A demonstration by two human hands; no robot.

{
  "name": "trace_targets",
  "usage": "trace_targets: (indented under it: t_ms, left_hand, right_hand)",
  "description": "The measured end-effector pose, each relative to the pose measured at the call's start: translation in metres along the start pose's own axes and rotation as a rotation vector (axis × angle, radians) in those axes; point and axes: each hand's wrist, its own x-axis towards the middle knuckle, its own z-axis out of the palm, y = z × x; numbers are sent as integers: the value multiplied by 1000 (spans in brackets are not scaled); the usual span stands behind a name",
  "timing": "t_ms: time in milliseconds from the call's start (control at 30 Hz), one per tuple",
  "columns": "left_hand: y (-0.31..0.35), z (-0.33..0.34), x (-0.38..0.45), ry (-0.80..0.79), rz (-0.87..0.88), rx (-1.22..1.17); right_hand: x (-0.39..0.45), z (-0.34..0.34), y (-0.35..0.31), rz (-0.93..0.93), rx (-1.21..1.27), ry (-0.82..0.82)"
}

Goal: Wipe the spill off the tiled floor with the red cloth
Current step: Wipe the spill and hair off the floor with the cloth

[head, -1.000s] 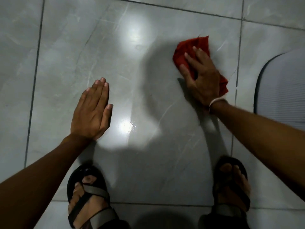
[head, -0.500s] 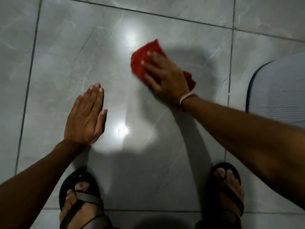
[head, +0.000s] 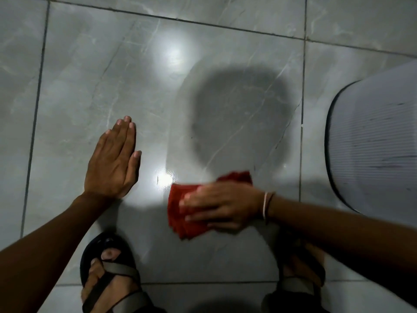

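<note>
My right hand [head: 222,205] lies flat on the red cloth [head: 180,213], pressing it against the grey tiled floor [head: 94,71] near my feet; it is blurred by motion. The cloth pokes out left of and behind my fingers. My left hand [head: 112,163] rests palm down on the tile to the left, fingers together, holding nothing. A wet sheen glints on the tile [head: 165,179] just left of the cloth. I cannot make out the spill's outline.
A grey ribbed mat [head: 374,143] with a dark rim lies on the floor at the right. My two sandalled feet, left [head: 108,274] and right [head: 302,274], stand at the bottom of the view. A dark round shadow falls on the middle tile.
My right hand has swept the cloth from the far right of the tile leftward, then back toward my feet. My left hand has stayed planted.
</note>
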Motion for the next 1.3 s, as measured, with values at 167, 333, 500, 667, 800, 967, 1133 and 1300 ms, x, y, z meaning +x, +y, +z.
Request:
trace_targets:
  t_ms: [167, 333, 500, 667, 800, 967, 1133, 1300]
  left_hand:
    - [2, -1, 0, -2, -12, 0]
    - [1, 0, 0, -23, -24, -14]
    - [1, 0, -1, -17, -15, -14]
    - [1, 0, -1, -11, -11, -3]
    - [2, 1, -1, -3, -15, -15]
    - [0, 3, 2, 35, -8, 10]
    - [0, -1, 2, 7, 0, 29]
    - [2, -2, 2, -10, -4, 31]
  right_hand:
    - [-14, -77, 131, 643, -196, 293]
    - [1, -83, 147, 1205, -223, 494]
    - [-7, -22, 4, 1035, -140, 343]
    - [-32, 0, -37, 550, -159, 57]
    - [-44, -30, 48, 453, -268, 87]
    - [-7, -87, 162, 1191, -264, 484]
    - [72, -70, 142, 1385, -212, 628]
    - [58, -15, 31, 387, -189, 46]
